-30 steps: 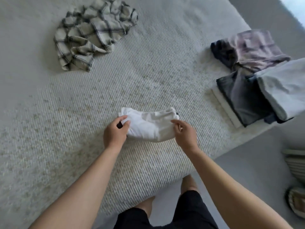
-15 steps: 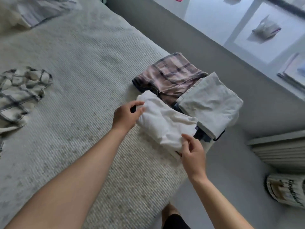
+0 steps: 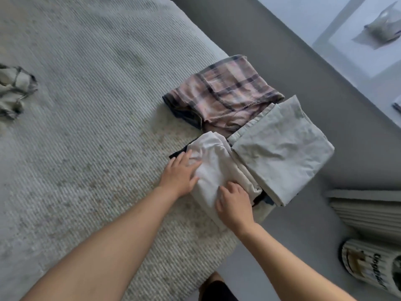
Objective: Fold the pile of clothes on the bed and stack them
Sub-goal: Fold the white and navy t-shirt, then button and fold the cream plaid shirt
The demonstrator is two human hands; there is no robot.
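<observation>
At the far left edge a crumpled checked garment [image 3: 14,92] lies on the bed [image 3: 86,105], cut off by the frame and blurred. The bed cover is a ribbed, pale grey weave. Further right, the left hand [image 3: 181,173] lies flat with straight fingers on the near left end of a folded white garment [image 3: 213,168], soft and creased, which rests at the bed's corner on a dark piece [image 3: 176,153] of which only an edge shows. The right hand [image 3: 233,203] presses its near right end, fingers loosely spread. Behind sits a folded pink plaid garment [image 3: 225,92]; just beside it, a folded pale grey cloth [image 3: 282,148] overhangs the corner. On the floor at right lies a slipper [image 3: 373,266], partly cut off.
</observation>
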